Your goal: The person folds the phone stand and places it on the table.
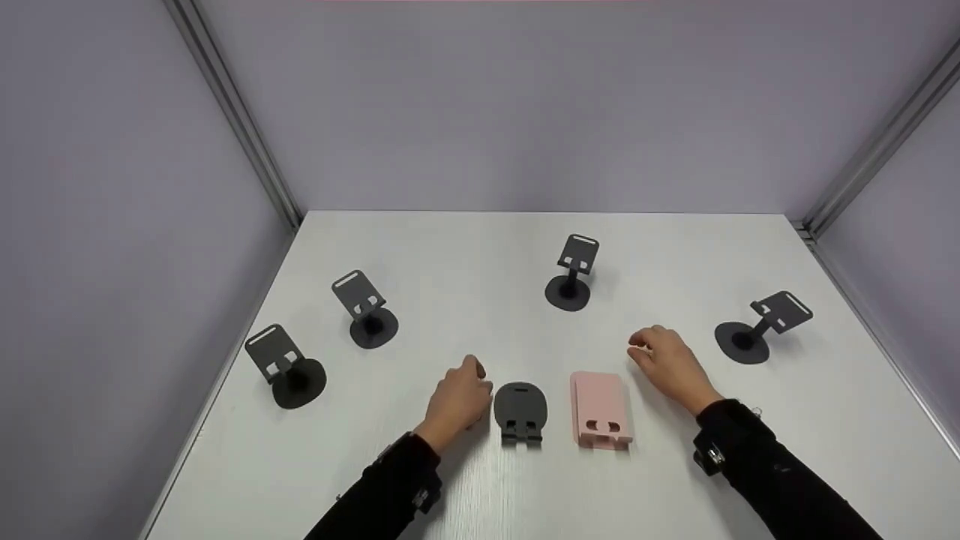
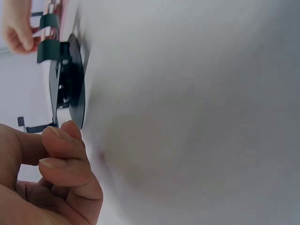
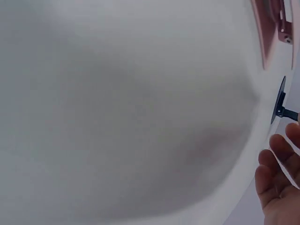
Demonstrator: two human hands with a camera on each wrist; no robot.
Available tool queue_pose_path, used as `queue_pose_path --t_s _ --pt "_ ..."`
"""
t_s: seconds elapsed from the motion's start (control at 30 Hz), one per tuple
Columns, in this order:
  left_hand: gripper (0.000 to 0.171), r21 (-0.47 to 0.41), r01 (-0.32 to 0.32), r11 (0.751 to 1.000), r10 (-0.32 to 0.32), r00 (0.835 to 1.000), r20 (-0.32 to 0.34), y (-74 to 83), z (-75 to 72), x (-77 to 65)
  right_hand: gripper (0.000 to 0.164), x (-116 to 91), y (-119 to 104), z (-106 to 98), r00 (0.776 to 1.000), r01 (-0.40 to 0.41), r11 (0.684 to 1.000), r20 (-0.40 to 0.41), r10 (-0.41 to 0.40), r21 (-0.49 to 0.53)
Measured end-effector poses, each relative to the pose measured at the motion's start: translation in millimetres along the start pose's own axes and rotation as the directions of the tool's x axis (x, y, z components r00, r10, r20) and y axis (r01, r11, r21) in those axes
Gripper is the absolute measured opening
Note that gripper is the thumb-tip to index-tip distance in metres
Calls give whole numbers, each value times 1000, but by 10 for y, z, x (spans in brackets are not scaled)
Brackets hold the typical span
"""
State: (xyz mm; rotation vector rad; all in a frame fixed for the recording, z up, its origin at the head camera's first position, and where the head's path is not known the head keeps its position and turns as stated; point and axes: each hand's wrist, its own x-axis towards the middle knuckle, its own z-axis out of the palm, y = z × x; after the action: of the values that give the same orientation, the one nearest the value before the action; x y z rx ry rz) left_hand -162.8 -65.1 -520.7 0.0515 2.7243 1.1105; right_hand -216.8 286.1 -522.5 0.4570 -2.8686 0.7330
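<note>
A folded dark grey phone stand (image 1: 520, 403) with a rounded back lies at the front middle of the white table. Just left of it is my left hand (image 1: 459, 394), its fingers loosely bent and holding nothing. The left wrist view shows these fingers (image 2: 65, 173) near the folded stand's edge (image 2: 80, 93). To the right of the dark stand lies a folded pink phone stand (image 1: 602, 401). Beyond its right side my right hand (image 1: 667, 367) hovers over the table, fingers relaxed and apart, with nothing in them. Part of the pink stand (image 3: 266, 35) also appears in the right wrist view.
Several unfolded dark phone stands on round bases surround the front pair: one at far left (image 1: 285, 367), another behind it (image 1: 365, 311), one at the back (image 1: 574, 270) and one at right (image 1: 761, 326). Pale walls (image 1: 495, 112) enclose the white table (image 1: 450, 262).
</note>
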Motion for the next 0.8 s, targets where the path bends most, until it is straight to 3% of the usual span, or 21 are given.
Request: queue_pose_path --t_s 0.17,0.33,0.67,0.73,0.8 --pt "22 78 9 997 2 990 -139 -24 -215 39 38 -64 133 4 998 -22 997 53 26 -75" --pt "23 121 -3 993 36 961 -273 -45 -461 53 55 -130 195 12 989 -32 991 142 50 -126" --pt "26 185 -20 983 104 884 -455 -203 -929 53 58 -153 230 20 979 -9 984 198 44 -177" --pt "25 207 -24 978 125 863 -490 -247 -1013 46 58 -154 228 21 979 -7 985 198 42 -172" --pt "24 230 -33 973 155 831 -535 -295 -1102 38 58 -155 227 22 980 -2 985 196 36 -171"
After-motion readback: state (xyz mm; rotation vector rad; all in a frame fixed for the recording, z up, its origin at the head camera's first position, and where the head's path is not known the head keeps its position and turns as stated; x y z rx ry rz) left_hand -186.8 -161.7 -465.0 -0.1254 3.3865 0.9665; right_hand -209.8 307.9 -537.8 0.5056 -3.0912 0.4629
